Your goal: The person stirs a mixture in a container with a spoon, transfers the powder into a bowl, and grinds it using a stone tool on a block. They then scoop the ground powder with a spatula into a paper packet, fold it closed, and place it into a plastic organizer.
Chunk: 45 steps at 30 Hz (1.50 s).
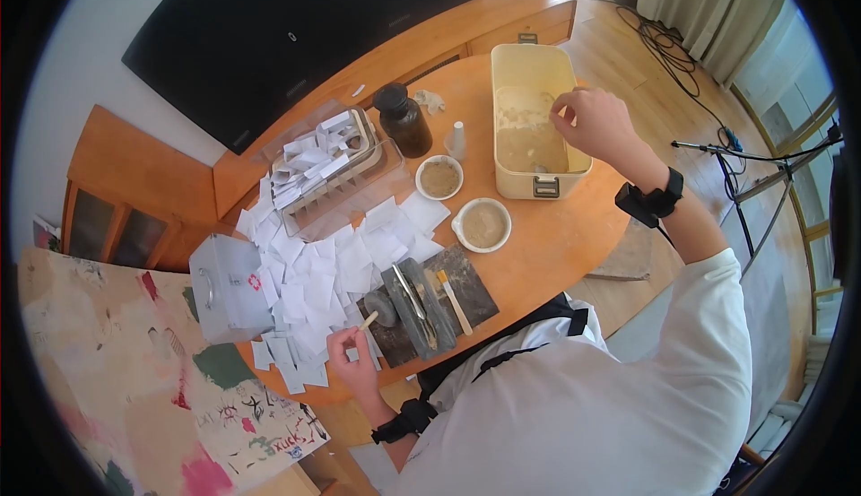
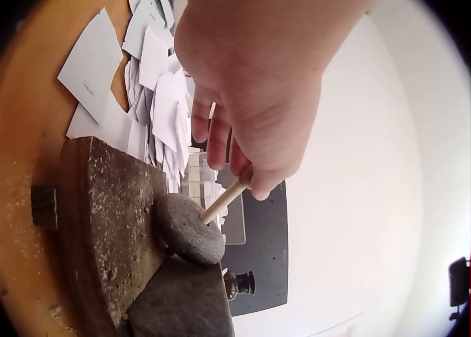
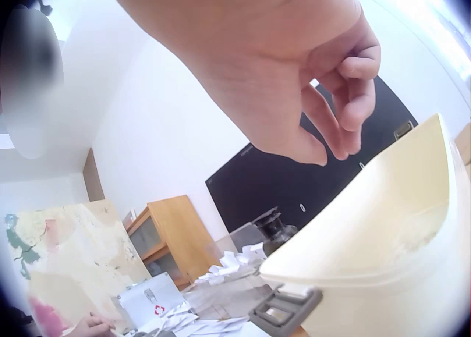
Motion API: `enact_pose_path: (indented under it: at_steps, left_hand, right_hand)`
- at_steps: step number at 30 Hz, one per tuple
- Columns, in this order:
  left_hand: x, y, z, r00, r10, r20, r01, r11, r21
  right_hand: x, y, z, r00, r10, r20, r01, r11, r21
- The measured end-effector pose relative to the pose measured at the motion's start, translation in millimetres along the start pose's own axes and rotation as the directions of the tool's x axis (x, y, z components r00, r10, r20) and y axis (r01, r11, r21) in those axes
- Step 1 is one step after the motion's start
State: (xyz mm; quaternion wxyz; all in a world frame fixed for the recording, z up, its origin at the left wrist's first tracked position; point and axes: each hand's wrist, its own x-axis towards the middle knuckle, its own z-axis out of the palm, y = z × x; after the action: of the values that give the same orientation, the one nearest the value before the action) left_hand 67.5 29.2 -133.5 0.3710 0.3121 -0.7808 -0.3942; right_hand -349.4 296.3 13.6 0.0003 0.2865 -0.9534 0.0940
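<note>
My left hand (image 1: 352,360) pinches a pale wooden stick (image 2: 224,202) between thumb and fingers. In the left wrist view the stick's lower end meets the middle of a round grey stone disc (image 2: 190,228), which stands against a dark, dusty stone slab (image 2: 118,226). Over the right side of a cream plastic bin (image 1: 535,186) hangs my right hand (image 1: 599,122), fingers loosely bent. In the right wrist view its thumb and fingertips are apart, with nothing visible between them. Pale, crumbly matter lies on the bin's floor and inner wall.
Two bowls of brownish matter, one white bowl (image 1: 485,249) nearer me, stand left of the bin. A brush (image 1: 455,302) and metal tools lie on the slabs. White paper slips (image 1: 318,285) spread around a silver case (image 1: 224,285). A dark bottle (image 1: 408,126) stands behind.
</note>
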Motion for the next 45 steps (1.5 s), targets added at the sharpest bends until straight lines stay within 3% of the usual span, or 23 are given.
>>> enact_pose_path:
  at_steps: [2,3,5,6,9,11,13,15,16,17,20,21,23,25,26,27,28,29,30,32,38,42,45]
  left_hand:
    - [1.1,7.4,0.4,1.0,0.0,-0.009,0.0,1.0,0.007]
    - [1.8,12.7,-0.2,0.999,0.034,-0.005,-0.034,0.997,0.072]
    - [4.6,28.8,1.4,0.999,0.049,-0.016,-0.046,0.988,0.146]
    - [6.1,41.1,2.6,0.995,0.077,-0.068,-0.07,0.992,0.11]
    - [9.3,77.7,5.4,0.984,0.087,-0.153,-0.083,0.996,0.035]
    - [18.2,120.5,21.5,0.97,0.163,-0.182,-0.192,0.969,-0.153]
    - [25.7,145.0,45.1,0.982,0.187,-0.012,-0.177,0.9,-0.398]
    - [27.9,162.6,72.3,0.935,0.103,0.339,0.176,0.695,-0.697]
    - [30.0,171.9,81.4,0.837,-0.001,0.548,0.502,0.401,-0.766]
    - [31.0,178.8,88.3,0.673,-0.006,0.74,0.739,0.038,-0.672]
    - [31.4,166.4,108.7,0.635,0.01,0.772,0.771,-0.059,-0.634]
    - [31.6,169.9,112.2,0.654,0.005,0.756,0.755,-0.055,-0.653]
    - [21.7,181.1,118.4,0.585,-0.129,0.8,0.807,-0.006,-0.591]
    - [2.8,170.4,143.1,0.605,-0.063,0.794,0.772,0.289,-0.566]
    - [0.3,186.3,145.1,0.671,-0.008,0.741,0.653,0.479,-0.586]
    - [-8.8,185.4,158.2,0.679,-0.018,0.734,0.653,0.47,-0.593]
    - [-20.0,180.7,174.8,0.705,0.151,0.693,0.325,0.799,-0.506]
    - [-23.7,181.5,182.0,0.652,0.314,0.691,-0.094,0.937,-0.337]
    - [-27.4,181.0,187.2,0.659,0.307,0.687,-0.084,0.937,-0.338]
    - [-26.0,186.5,189.2,0.659,0.477,0.581,-0.402,0.877,-0.264]
    - [-17.1,179.2,186.4,0.596,0.617,0.513,-0.479,0.787,-0.389]
    - [-8.7,179.9,170.2,0.653,0.564,0.505,-0.401,0.824,-0.401]
    - [0.5,171.4,162.9,0.71,0.524,0.471,-0.47,0.85,-0.237]
  right_hand:
    - [-15.8,-15.2,-12.0,0.949,-0.086,-0.305,0.145,0.974,0.175]
    - [-24.7,-23.7,-16.4,0.951,-0.105,-0.29,0.161,0.971,0.176]
    - [-43.5,-42.8,-20.9,0.891,-0.231,-0.391,0.383,0.846,0.37]
    - [-54.6,-53.5,-19.2,0.892,-0.251,-0.377,0.394,0.839,0.375]
    - [-82.3,-83.7,-11.0,0.8,-0.332,-0.5,0.589,0.596,0.547]
    - [-93.7,-102.9,8.6,0.784,-0.352,-0.512,0.621,0.453,0.639]
    - [-102.3,-129.4,27.5,0.759,-0.392,-0.52,0.646,0.346,0.681]
    - [-114.6,-161.3,43.7,0.729,-0.434,-0.529,0.669,0.286,0.686]
    - [-123.6,-177.0,51.9,0.676,-0.499,-0.541,0.718,0.281,0.637]
    - [-129.0,-184.8,59.9,0.622,-0.557,-0.55,0.763,0.274,0.586]
    - [-123.9,-173.3,85.7,0.671,-0.545,-0.502,0.721,0.324,0.612]
    - [-121.9,-163.3,88.8,0.658,-0.576,-0.486,0.742,0.386,0.548]
    - [-127.9,-132.7,104.6,0.67,-0.576,-0.467,0.74,0.471,0.48]
    - [-135.3,-112.7,134.6,0.683,-0.562,-0.466,0.729,0.49,0.479]
    - [-140.7,-107.4,147.6,0.843,-0.365,-0.396,0.531,0.444,0.721]
    - [-145.2,-103.4,155.7,0.953,-0.17,-0.251,0.295,0.33,0.897]
    - [-143.1,-108.7,148.7,0.952,-0.185,-0.246,0.296,0.332,0.896]
    - [-144.0,-114.1,142.0,0.96,-0.178,-0.216,0.258,0.259,0.931]
    - [-148.8,-117.1,135.2,0.969,-0.17,-0.182,0.213,0.187,0.959]
    - [-147.6,-98.4,118.7,0.981,-0.155,-0.115,0.123,0.04,0.992]
    - [-164.0,-90.5,74.8,0.988,-0.142,0.066,-0.12,-0.417,0.901]
    - [-172.2,-106.6,48.5,0.96,-0.181,0.214,-0.28,-0.66,0.697]
    - [-173.3,-93.9,53.5,0.947,-0.297,0.12,-0.281,-0.59,0.757]
